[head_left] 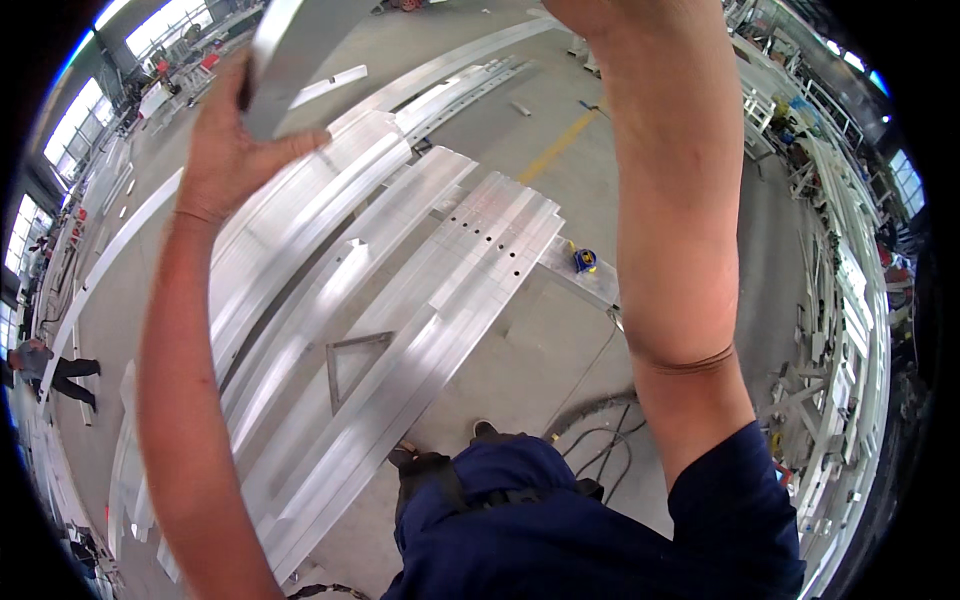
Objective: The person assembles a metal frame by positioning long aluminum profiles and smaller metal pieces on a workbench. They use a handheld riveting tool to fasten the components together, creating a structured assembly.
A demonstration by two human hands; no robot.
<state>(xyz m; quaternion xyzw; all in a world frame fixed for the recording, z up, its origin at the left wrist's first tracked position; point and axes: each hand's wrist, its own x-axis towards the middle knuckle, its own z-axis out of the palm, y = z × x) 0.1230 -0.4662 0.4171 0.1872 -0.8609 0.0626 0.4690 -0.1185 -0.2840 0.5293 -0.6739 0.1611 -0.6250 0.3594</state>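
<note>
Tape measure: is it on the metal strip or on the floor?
On the strip: the blue-and-yellow tape measure rests against the grey metal strip's upper surface.

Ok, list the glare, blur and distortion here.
Head view: glare streaks the metal profiles; head view: the windows at upper left are washed out; head view: the left hand and the grey metal piece against it look slightly blurred; head view: fisheye bending curves straight edges, with black corners.

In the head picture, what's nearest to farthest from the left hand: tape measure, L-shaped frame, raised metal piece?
1. Raised metal piece: against the left hand.
2. L-shaped frame: lower, left of centre.
3. Tape measure: right of centre.
</note>
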